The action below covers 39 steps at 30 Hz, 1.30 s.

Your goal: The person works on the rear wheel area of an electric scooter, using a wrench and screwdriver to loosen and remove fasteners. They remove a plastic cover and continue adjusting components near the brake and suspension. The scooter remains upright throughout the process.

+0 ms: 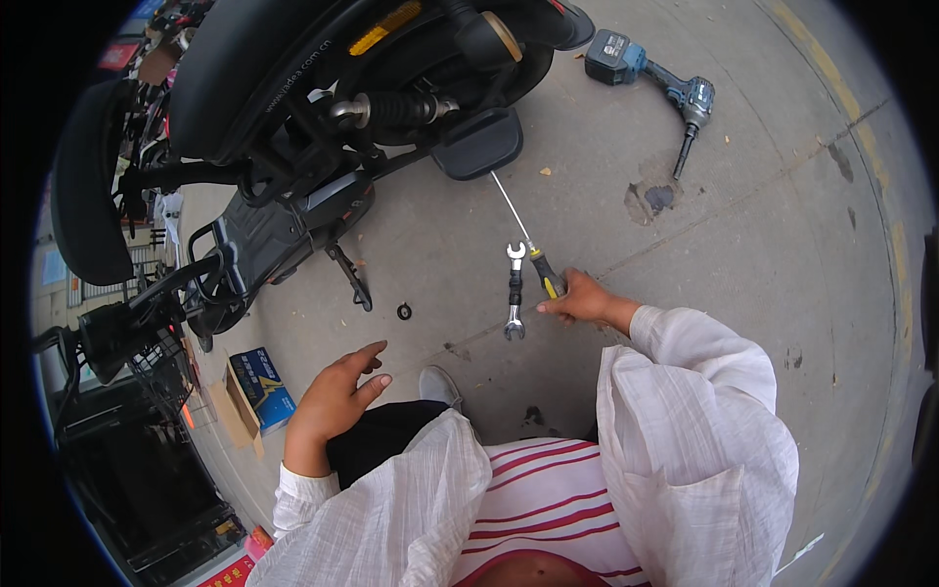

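My right hand (584,299) has its thumb and fingers at the handle end of a screwdriver (548,275) with a yellow and black grip. The screwdriver's long shaft points up and left, its tip beside a rounded black part (479,145) of the electric scooter (284,210). Just left of the handle, a double-ended wrench (514,292) with a dark wrapped middle lies on the ground. My left hand (339,393) is held low on the left with fingers apart and nothing in it. A small black ring (404,311) lies on the pavement beyond it.
A blue and black cordless power tool (675,90) with a long socket lies at the far right. The scooter's kickstand (350,277) reaches down at the left. An opened blue cardboard box (260,389) stands left of my left hand. My shoe (440,384) is below the ring.
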Each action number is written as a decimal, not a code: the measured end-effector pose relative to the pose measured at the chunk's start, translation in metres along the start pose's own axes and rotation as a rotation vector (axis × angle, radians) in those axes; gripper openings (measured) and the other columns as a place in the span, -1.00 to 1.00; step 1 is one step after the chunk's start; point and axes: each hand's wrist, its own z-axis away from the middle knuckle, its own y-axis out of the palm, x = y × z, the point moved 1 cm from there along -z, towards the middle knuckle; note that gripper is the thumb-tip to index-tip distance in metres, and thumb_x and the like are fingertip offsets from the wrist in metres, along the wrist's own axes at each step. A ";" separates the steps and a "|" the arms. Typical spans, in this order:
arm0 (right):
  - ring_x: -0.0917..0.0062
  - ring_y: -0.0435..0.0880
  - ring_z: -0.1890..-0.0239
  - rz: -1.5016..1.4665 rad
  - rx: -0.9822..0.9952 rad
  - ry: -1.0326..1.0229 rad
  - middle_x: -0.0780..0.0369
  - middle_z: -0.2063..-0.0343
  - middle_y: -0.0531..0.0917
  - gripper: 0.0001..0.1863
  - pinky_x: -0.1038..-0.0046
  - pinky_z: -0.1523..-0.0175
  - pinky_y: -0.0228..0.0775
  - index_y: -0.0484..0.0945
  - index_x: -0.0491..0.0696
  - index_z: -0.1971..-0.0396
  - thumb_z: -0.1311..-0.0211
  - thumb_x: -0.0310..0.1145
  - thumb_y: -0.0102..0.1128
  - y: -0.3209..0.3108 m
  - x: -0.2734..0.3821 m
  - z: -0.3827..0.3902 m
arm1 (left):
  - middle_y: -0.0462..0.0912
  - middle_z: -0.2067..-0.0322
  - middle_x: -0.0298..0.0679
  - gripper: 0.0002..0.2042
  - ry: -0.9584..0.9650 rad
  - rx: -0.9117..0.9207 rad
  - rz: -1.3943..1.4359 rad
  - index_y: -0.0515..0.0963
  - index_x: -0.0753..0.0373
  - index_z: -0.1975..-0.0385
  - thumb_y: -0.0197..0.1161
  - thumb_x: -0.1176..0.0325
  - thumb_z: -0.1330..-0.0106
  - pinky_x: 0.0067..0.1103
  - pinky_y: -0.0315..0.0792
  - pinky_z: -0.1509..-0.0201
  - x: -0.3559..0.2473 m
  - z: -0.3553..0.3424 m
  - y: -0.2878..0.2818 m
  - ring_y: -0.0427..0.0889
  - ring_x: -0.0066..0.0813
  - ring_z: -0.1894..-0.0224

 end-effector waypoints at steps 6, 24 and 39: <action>0.49 0.67 0.49 -0.193 0.138 -0.032 0.12 0.46 0.62 -0.46 0.43 0.46 0.53 0.41 -0.29 0.18 -0.10 -0.19 0.49 -0.001 -0.024 -0.020 | 0.65 0.05 0.08 -0.49 0.005 0.001 0.001 0.40 0.25 -0.26 0.21 0.14 -0.39 -0.33 0.48 -0.12 -0.001 -0.003 0.001 0.63 -0.02 -0.04; 0.52 0.65 0.50 -0.219 0.119 -0.039 0.15 0.45 0.65 -0.55 0.46 0.41 0.49 0.44 -0.26 0.16 -0.16 -0.26 0.44 0.000 -0.023 -0.012 | 0.64 0.03 0.08 -0.50 0.005 0.008 -0.007 0.40 0.23 -0.27 0.21 0.14 -0.39 -0.34 0.47 -0.13 -0.002 -0.003 0.000 0.62 -0.01 -0.05; 0.51 0.64 0.51 -0.311 0.201 -0.037 0.16 0.49 0.61 -0.56 0.44 0.44 0.52 0.41 -0.22 0.23 -0.13 -0.28 0.48 0.000 -0.030 -0.020 | 0.66 0.08 0.06 -0.49 0.020 0.003 -0.004 0.41 0.24 -0.26 0.22 0.15 -0.38 -0.34 0.48 -0.08 0.002 -0.006 0.001 0.64 -0.01 0.01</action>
